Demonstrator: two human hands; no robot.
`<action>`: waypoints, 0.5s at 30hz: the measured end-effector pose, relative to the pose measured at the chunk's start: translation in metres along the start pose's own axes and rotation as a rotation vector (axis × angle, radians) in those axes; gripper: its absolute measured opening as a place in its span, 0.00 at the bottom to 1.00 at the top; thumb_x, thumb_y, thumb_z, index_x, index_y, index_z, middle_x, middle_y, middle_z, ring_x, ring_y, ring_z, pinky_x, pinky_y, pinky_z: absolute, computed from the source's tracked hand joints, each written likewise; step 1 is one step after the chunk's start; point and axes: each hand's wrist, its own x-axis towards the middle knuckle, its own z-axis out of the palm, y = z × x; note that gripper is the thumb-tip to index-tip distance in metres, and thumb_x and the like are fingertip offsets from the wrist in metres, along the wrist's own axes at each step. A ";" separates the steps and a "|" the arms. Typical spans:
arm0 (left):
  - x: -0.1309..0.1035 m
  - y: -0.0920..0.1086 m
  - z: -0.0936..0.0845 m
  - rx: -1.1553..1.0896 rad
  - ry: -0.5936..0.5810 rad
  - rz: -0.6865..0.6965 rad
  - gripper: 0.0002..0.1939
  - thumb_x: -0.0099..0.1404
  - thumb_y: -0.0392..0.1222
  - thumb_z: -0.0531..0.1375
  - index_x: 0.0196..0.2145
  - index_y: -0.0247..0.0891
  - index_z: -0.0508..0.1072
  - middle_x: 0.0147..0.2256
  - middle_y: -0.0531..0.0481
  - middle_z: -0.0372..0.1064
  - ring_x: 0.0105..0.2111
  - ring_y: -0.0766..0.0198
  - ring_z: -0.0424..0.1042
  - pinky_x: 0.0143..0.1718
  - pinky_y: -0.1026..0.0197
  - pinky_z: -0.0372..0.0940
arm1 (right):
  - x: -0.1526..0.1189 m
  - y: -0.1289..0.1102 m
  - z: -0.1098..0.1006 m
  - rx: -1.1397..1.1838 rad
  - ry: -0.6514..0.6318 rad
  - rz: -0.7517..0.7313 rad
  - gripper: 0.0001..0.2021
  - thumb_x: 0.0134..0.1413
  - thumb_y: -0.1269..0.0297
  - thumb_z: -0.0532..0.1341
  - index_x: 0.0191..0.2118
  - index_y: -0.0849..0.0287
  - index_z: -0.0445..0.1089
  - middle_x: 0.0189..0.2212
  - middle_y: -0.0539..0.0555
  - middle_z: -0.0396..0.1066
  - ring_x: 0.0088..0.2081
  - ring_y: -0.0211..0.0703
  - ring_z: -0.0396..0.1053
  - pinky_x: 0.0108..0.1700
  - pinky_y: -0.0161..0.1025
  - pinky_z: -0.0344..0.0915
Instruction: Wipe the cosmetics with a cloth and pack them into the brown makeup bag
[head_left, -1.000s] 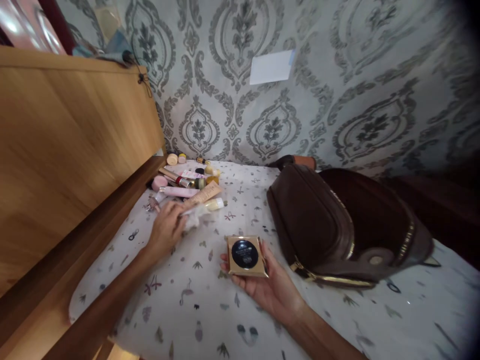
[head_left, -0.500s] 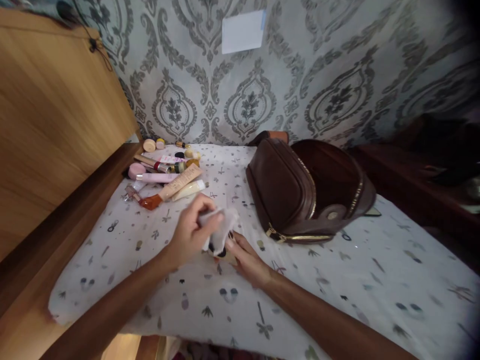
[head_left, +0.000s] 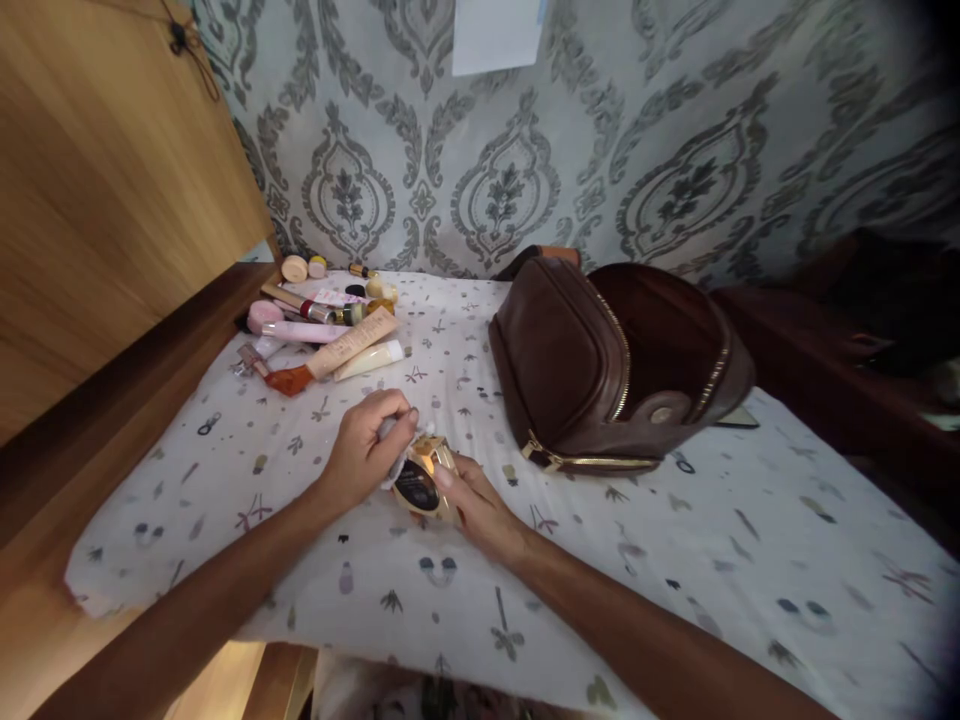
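A gold bottle with a dark oval label [head_left: 420, 484] is gripped by my right hand [head_left: 480, 508], over the white patterned cloth [head_left: 360, 620]. Bunched in my left hand [head_left: 369, 445] is a pale wipe [head_left: 391, 470], mostly hidden by the fingers and touching the bottle's left side. To the right of the hands sits a brown bag [head_left: 555, 350], unzipped, its dark inside showing. Tubes and cosmetics lie at the back left, among them a beige tube [head_left: 352, 342], a cream tube [head_left: 371, 360] and a pink round container [head_left: 265, 318].
A wooden cabinet [head_left: 127, 170] stands at the left, with a dark wooden edge [head_left: 135, 375] beside the cloth. Patterned wallpaper [head_left: 420, 150] rises behind, bearing a white paper [head_left: 496, 38]. Dark furniture [head_left: 840, 400] lies at the right.
The wipe no longer covers the bottle's front; it is now bunched in my left hand, which has moved slightly left. The bottle's gold face and label now show. The view has tilted downward.
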 end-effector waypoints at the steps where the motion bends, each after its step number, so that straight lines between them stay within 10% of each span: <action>1: 0.000 -0.001 0.000 -0.021 0.003 -0.028 0.14 0.68 0.39 0.54 0.23 0.40 0.59 0.22 0.57 0.56 0.25 0.67 0.58 0.30 0.62 0.54 | 0.000 -0.001 0.001 0.005 -0.003 0.004 0.25 0.51 0.39 0.63 0.35 0.60 0.71 0.31 0.51 0.69 0.28 0.37 0.64 0.29 0.34 0.63; 15: -0.001 -0.012 0.006 -0.129 0.231 -0.217 0.13 0.71 0.47 0.51 0.29 0.42 0.61 0.26 0.56 0.56 0.26 0.66 0.59 0.30 0.63 0.58 | 0.006 -0.022 0.002 0.527 0.096 0.218 0.28 0.66 0.45 0.50 0.47 0.66 0.74 0.36 0.62 0.79 0.37 0.50 0.78 0.31 0.40 0.74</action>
